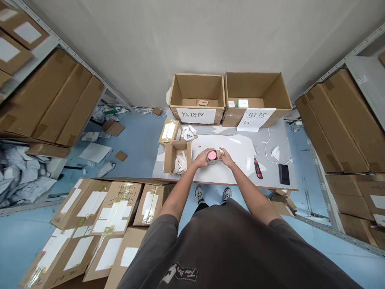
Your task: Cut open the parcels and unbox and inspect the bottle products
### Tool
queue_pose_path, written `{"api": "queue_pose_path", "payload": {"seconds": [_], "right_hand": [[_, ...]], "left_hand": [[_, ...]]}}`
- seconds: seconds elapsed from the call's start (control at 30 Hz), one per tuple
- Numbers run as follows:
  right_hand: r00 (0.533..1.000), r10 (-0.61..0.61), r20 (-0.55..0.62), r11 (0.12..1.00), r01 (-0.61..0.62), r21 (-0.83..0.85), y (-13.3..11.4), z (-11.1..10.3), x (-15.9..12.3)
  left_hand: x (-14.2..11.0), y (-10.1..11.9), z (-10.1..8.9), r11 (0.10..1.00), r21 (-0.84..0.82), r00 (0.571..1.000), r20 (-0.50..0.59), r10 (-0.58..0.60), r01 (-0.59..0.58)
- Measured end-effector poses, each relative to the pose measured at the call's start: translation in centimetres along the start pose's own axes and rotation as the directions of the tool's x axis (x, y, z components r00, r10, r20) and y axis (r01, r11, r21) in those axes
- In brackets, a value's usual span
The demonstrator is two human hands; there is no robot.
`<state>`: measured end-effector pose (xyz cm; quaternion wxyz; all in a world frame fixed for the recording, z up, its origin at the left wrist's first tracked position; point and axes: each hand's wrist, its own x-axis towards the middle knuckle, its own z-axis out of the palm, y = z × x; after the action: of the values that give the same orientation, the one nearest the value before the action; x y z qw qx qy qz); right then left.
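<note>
A pink round-topped item (212,155) sits in a small open box (214,162) on the table. My left hand (202,158) grips the box's left side, fingers wrapped along it. On the opposite side, my right hand (226,157) has its fingers bent against the box's right edge, at a brown flap. To the left stands a cardboard box (170,158) with white crumpled pieces inside. Right of my hands lie a red and black box cutter (258,168) and a black phone (284,174).
Two large open cartons with paper signs, a left one (197,116) and a right one (255,116), stand at the table's back, small boxes inside. Taped cartons (116,208) are stacked at the lower left. Shelves with boxes flank both sides. A white cable (267,146) lies at right.
</note>
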<state>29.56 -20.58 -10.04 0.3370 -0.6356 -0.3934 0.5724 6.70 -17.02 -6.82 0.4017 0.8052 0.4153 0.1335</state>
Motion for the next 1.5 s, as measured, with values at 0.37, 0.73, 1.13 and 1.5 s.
{"api": "queue_pose_path", "payload": {"seconds": [0.37,0.73,1.13,1.5], "right_hand": [[0.983,-0.175,0.054,0.958,0.182,-0.223,1.0,1.1,-0.9],[0.960,-0.250,0.129,0.892,0.280,-0.356,-0.1,0.8,0.7],[0.951,-0.278,0.138,0.890,0.309,-0.337,1.2,1.7,1.2],[0.945,-0.289,0.152,0.886,0.324,-0.332,2.2,1.5,0.9]], "left_hand": [[0.1,-0.6,2.2,0.952,-0.279,0.982,-0.101,-0.159,0.125],[-0.2,3.9,-1.4,0.944,0.253,0.975,-0.125,-0.184,0.210],[4.8,8.5,-0.1,0.684,0.517,0.842,-0.156,-0.517,0.516],[4.9,6.9,1.4,0.664,0.416,0.755,-0.091,-0.650,0.622]]}}
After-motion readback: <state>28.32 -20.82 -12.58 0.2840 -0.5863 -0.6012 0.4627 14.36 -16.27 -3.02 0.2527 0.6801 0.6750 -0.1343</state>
